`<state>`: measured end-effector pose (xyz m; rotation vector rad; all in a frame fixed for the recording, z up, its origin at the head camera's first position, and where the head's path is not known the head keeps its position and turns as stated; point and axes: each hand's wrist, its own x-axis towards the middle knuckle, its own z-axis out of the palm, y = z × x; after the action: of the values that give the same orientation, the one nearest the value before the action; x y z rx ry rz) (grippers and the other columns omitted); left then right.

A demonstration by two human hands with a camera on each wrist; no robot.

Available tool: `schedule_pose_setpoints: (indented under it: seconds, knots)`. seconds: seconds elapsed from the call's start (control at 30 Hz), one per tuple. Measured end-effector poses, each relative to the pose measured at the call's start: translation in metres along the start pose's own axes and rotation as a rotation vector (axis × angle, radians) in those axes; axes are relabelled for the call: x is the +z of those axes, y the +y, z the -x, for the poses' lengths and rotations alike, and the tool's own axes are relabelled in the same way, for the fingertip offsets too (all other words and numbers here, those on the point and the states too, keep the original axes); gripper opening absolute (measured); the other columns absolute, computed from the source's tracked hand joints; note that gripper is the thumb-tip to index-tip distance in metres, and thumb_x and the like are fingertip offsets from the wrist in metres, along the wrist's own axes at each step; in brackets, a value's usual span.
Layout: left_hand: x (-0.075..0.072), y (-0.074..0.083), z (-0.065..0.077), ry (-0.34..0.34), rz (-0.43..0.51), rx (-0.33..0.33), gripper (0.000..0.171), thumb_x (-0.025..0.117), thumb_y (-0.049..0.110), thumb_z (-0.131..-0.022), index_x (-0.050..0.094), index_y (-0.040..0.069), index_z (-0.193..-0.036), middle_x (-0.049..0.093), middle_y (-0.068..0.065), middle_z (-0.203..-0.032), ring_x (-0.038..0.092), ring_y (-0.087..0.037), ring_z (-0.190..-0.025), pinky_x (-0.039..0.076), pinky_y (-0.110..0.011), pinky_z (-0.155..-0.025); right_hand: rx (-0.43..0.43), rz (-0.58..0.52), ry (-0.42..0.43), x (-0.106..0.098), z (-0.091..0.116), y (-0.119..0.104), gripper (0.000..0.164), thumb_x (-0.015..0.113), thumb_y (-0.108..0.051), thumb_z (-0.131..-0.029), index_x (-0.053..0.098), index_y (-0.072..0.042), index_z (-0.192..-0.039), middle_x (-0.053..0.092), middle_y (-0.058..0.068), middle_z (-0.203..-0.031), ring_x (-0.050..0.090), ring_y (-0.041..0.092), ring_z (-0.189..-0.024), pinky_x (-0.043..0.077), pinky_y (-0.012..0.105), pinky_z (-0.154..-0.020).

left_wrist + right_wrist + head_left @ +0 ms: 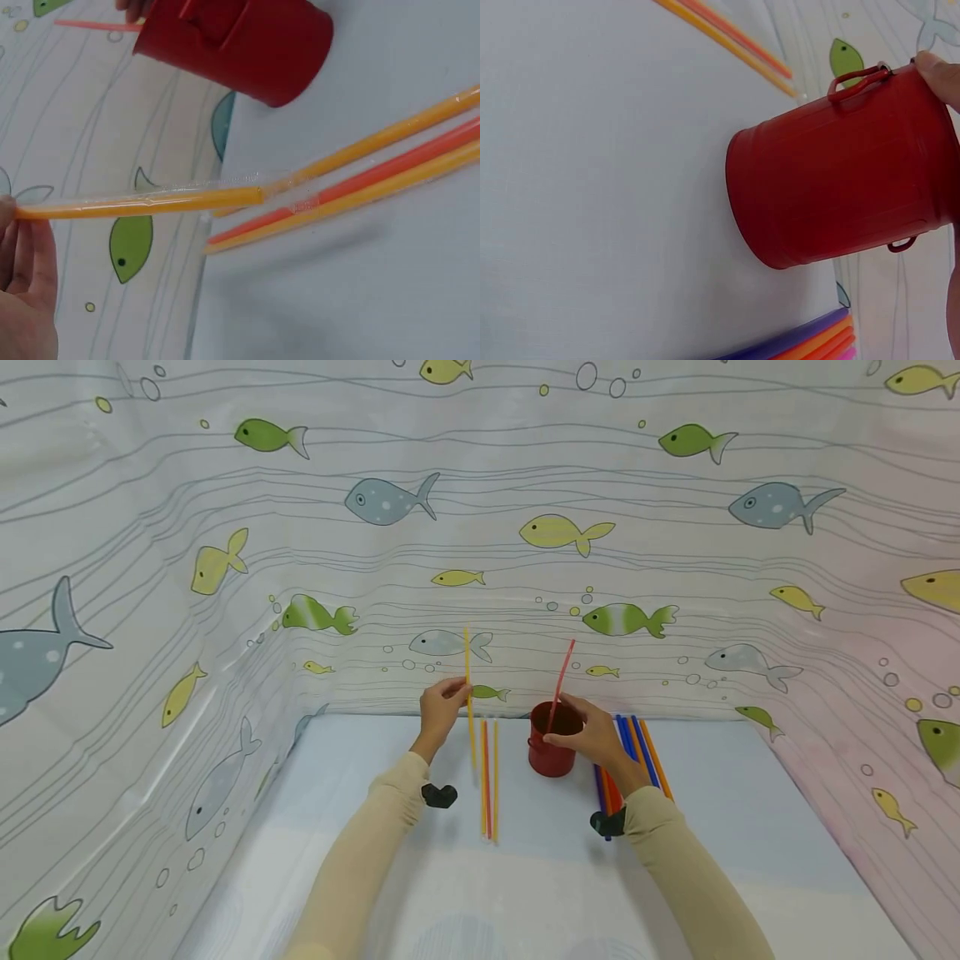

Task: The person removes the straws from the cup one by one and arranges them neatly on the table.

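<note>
My left hand (440, 708) pinches a yellow-orange straw (142, 205) in a clear wrapper, between thumb and fingers. The straw stands nearly upright in the head view, its lower end beside the straws on the table. My right hand (596, 737) grips the rim of a red metal bucket (840, 165), with the thumb near a small side handle (855, 82). A pinkish-red straw (562, 675) leans in the bucket, its upper part sticking out above the rim. The bucket's inside is mostly hidden.
Two yellow-orange straws and a red straw (488, 793) lie side by side left of the bucket. Several blue, orange and red straws (636, 745) lie right of it, partly under my right forearm. A fish-patterned curtain (480, 552) rises behind the white table (525, 893).
</note>
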<state>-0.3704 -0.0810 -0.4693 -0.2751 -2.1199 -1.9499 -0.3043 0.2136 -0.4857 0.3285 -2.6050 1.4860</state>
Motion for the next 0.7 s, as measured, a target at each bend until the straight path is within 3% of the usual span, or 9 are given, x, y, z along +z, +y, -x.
schedule_pose_setpoints:
  seconds: [0.13, 0.53, 0.7]
  knots:
    - [-0.004, -0.008, 0.009, -0.010, -0.009, -0.039, 0.028, 0.069, 0.010, -0.091, 0.068, -0.006, -0.114, 0.070, -0.022, -0.099, 0.070, -0.031, -0.088, 0.058, -0.040, -0.080, 0.007, 0.005, 0.002, 0.000, 0.000, -0.001, 0.089, 0.086, -0.040, -0.074, 0.043, -0.020, -0.149, 0.052, 0.003, -0.140, 0.046, 0.028, -0.128, 0.052, 0.051, -0.092]
    - [-0.009, -0.034, 0.037, -0.016, -0.069, -0.108, 0.023, 0.073, 0.015, -0.089, 0.072, 0.001, -0.108, 0.071, -0.020, -0.098, 0.071, -0.023, -0.082, 0.059, -0.028, -0.072, 0.020, 0.020, -0.010, 0.001, 0.000, 0.000, 0.091, 0.085, -0.043, -0.074, 0.041, -0.020, -0.150, 0.050, 0.005, -0.142, 0.045, 0.031, -0.130, 0.052, 0.051, -0.092]
    - [-0.008, -0.048, 0.047, -0.034, -0.070, -0.142, 0.025, 0.072, 0.014, -0.090, 0.071, -0.003, -0.109, 0.072, -0.017, -0.095, 0.071, -0.024, -0.083, 0.059, -0.028, -0.071, 0.030, 0.029, -0.019, 0.001, -0.001, -0.003, 0.092, 0.084, -0.046, -0.073, 0.040, -0.020, -0.150, 0.049, 0.006, -0.143, 0.044, 0.033, -0.129, 0.053, 0.052, -0.090]
